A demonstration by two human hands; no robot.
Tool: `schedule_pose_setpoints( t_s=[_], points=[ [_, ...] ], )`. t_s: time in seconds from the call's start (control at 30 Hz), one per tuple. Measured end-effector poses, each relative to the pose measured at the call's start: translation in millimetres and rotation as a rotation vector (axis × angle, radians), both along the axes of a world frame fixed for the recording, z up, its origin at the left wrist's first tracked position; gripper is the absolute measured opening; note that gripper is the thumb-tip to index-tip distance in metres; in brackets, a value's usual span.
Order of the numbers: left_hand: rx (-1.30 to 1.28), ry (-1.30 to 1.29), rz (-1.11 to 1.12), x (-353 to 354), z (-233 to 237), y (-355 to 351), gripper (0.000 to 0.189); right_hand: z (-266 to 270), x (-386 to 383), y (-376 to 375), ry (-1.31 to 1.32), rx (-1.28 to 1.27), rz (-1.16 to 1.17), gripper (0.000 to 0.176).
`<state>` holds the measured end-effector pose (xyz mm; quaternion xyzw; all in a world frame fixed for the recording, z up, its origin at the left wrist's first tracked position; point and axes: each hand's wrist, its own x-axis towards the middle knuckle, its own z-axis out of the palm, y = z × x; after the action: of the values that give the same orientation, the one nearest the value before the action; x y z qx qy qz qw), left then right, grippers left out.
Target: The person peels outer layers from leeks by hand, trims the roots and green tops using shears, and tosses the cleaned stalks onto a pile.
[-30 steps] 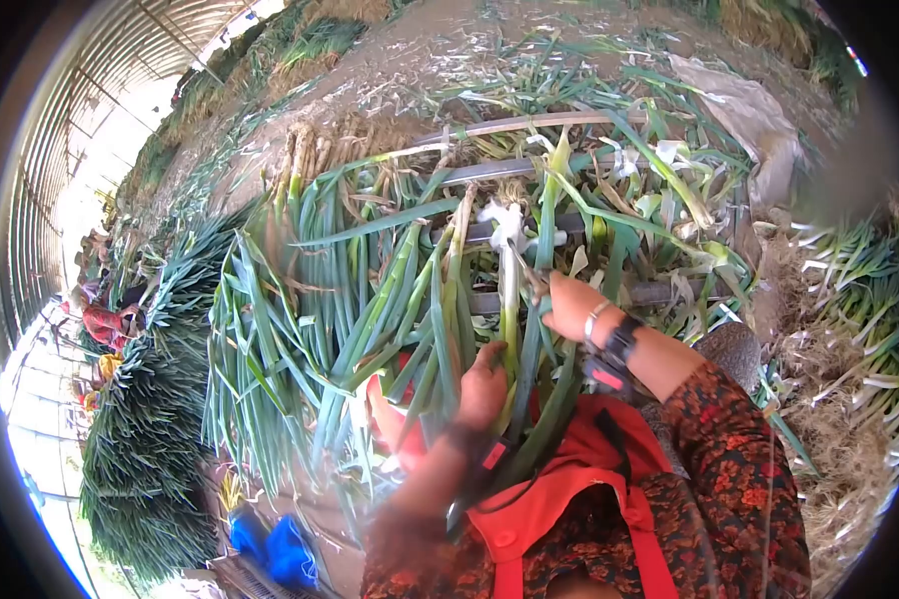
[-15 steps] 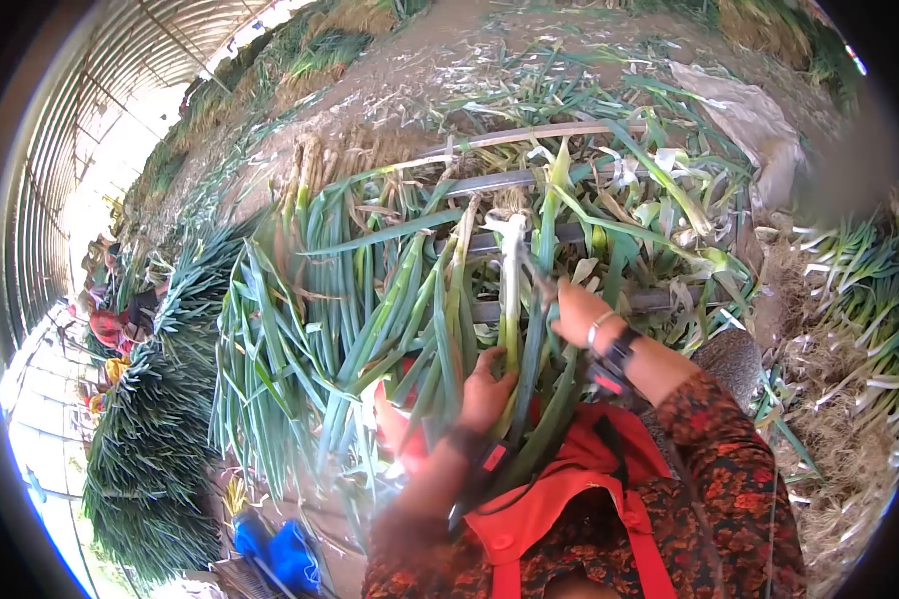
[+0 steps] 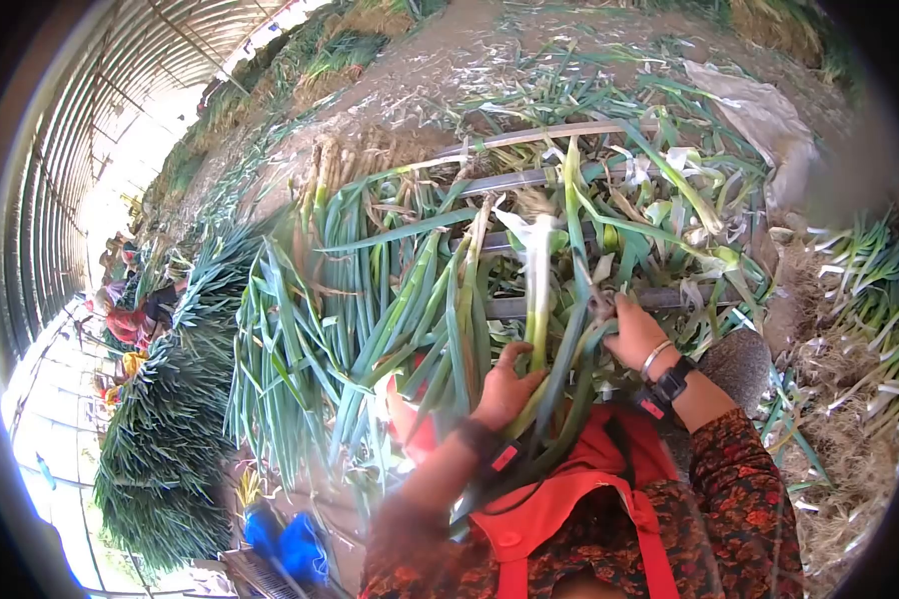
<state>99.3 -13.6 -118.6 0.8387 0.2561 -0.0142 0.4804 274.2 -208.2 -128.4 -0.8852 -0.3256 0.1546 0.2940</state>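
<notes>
My left hand [image 3: 509, 389] is closed around the green lower part of a leek [image 3: 538, 280]. The leek's thick white shaft points away from me, and a pale strip of skin sticks out to the left near its root end. Right of the shaft, my right hand [image 3: 637, 334] is closed on a small greyish tool [image 3: 600, 302], whose kind I cannot make out. The tool's tip is apart from the white shaft. Long green leaves run between the two hands. A heap of untrimmed leeks [image 3: 360, 270] lies to the left of my left hand.
Slats of a rack [image 3: 514, 183] lie beneath the leeks and loose leaves. A large stack of leeks [image 3: 165, 439] stands at left, with people [image 3: 135, 324] behind it. More leeks [image 3: 869, 290] lie at right, and a pale sheet [image 3: 759, 120] lies beyond. A blue object [image 3: 285, 544] sits lower left.
My right hand and its tool have moved away from the leek's shaft, rightward. The pale skin at the root end now sticks out further left. The whole view has shifted slightly.
</notes>
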Motion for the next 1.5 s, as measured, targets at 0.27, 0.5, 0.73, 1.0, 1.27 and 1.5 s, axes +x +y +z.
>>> schedule_pose_setpoints(
  t_s=[0.27,0.5,0.73,1.0,1.27,1.5],
  points=[
    [0.569,-0.068,-0.133,47,15,42,0.024,-39,-16,-12,-0.17,-0.036,-0.151,0.084],
    [0.998,0.197,0.032,81,-24,107,0.019,-24,-25,-29,0.048,0.007,-0.136,0.077],
    [0.655,0.556,-0.093,90,3,102,0.033,21,-40,-35,0.173,0.263,0.008,0.051],
    [0.416,0.31,-0.144,51,7,61,0.057,87,-87,-34,0.402,0.074,0.326,0.051],
    [0.411,0.221,-0.128,44,-3,59,0.058,41,-57,6,0.176,-0.022,0.185,0.056],
    [0.341,0.171,-0.133,42,-9,64,0.059,50,-53,22,0.103,-0.059,0.263,0.053]
  ],
)
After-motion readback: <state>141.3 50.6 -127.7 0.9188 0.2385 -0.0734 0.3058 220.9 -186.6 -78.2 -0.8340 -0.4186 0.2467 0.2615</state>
